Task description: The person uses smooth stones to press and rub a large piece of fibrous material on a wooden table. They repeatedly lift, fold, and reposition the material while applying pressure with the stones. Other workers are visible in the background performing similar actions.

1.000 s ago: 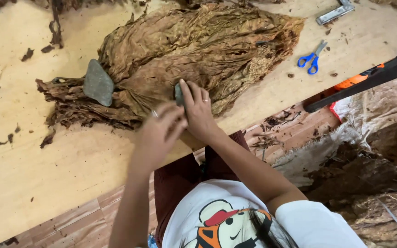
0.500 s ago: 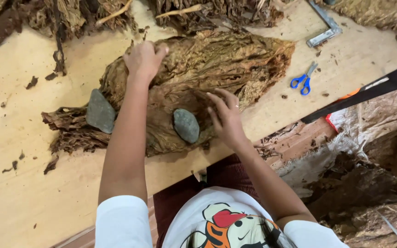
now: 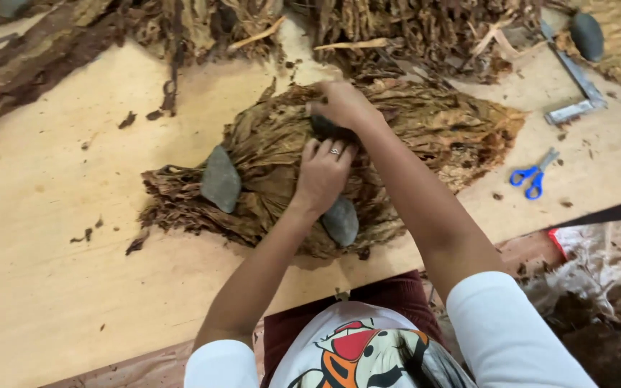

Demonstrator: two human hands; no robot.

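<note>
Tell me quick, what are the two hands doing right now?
Left hand: fingers spread flat, pressing on the pile of dried leaves, holding nothing.
Right hand: curled over a dark stone on the pile.

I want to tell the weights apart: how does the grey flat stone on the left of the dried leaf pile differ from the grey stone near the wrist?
The grey flat stone on the left lies fully in view, touched by no hand; the grey stone near the wrist is partly covered by the left hand. The left stone sits near the pile's narrow end, the other at its near edge. Both are smooth, grey and rest on the dried brown leaf pile.
</note>
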